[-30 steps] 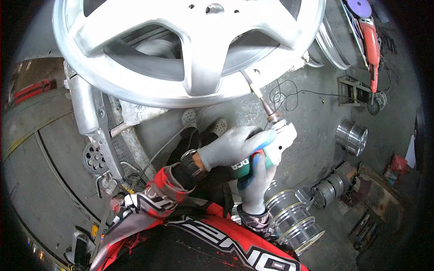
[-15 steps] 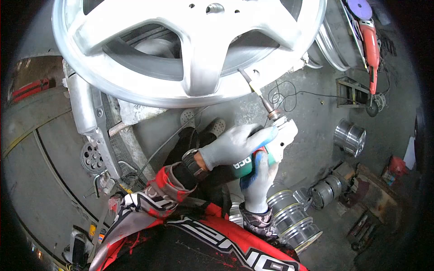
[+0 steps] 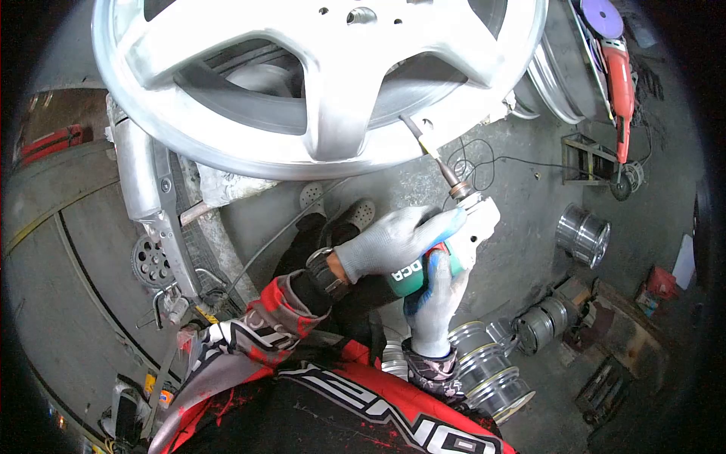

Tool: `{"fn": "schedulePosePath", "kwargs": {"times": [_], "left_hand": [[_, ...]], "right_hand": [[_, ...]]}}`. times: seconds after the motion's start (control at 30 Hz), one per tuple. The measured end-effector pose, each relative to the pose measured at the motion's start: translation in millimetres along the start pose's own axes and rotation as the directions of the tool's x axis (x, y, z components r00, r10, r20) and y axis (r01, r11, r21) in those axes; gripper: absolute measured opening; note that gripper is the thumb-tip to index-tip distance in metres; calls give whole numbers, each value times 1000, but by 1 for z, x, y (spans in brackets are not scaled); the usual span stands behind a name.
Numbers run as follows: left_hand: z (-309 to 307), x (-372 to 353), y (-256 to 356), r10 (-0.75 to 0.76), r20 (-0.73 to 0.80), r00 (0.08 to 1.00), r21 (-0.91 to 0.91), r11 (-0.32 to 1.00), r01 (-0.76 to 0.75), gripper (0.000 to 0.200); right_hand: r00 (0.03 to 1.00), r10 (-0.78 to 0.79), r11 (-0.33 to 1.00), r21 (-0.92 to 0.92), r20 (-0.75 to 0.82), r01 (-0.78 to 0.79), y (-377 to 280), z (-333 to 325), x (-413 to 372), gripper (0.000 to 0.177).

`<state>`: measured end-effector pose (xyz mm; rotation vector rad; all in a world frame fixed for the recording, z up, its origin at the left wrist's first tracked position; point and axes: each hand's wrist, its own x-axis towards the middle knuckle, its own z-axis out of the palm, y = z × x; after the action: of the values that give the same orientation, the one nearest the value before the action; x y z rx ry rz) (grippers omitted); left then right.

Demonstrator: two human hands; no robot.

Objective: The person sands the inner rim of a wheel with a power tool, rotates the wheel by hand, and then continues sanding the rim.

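Note:
A green power grinder (image 3: 407, 281) marked DCA, with a pale metal head, is held by both gloved hands. My left hand (image 3: 393, 240), in a grey glove with a watch at the wrist, is closed over its top near the head. From below, my right hand (image 3: 439, 306) wraps round the body, blue palm coating showing. A slim shaft (image 3: 448, 172) runs from the head up to the silver alloy wheel (image 3: 344, 113). The shaft's tip lies at the rim beside a spoke opening; contact cannot be made out.
A red polisher (image 3: 618, 83) with a purple pad stands at the upper right, its cord on the floor. Several wheel rims (image 3: 484, 359) lie at the lower right, another rim (image 3: 584, 234) farther right. A metal arm (image 3: 144, 178) stands left, under the wheel.
Almost nothing differs. The view has shifted very slightly; both hands keep the same hold on the grinder, and the shaft stays at the same spot on the wheel.

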<state>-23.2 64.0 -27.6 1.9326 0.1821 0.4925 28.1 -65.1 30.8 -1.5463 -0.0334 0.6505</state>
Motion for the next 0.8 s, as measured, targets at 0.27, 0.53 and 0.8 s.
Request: {"fn": "schedulePosePath", "kwargs": {"times": [0.27, 0.53, 0.8], "left_hand": [[-7, -4, 3, 49, 22, 999, 49, 998, -50, 43], [-39, -22, 30, -258, 147, 955, -255, 923, 288, 36], [-4, -4, -5, -6, 63, 998, -69, 998, 11, 38]], "right_hand": [[1000, 2, 1000, 2, 0, -2, 16, -9, -5, 65], [983, 175, 982, 69, 56, -178, 28, 0, -36, 72], [998, 47, 993, -109, -33, -50, 4, 4, -8, 69]]}}
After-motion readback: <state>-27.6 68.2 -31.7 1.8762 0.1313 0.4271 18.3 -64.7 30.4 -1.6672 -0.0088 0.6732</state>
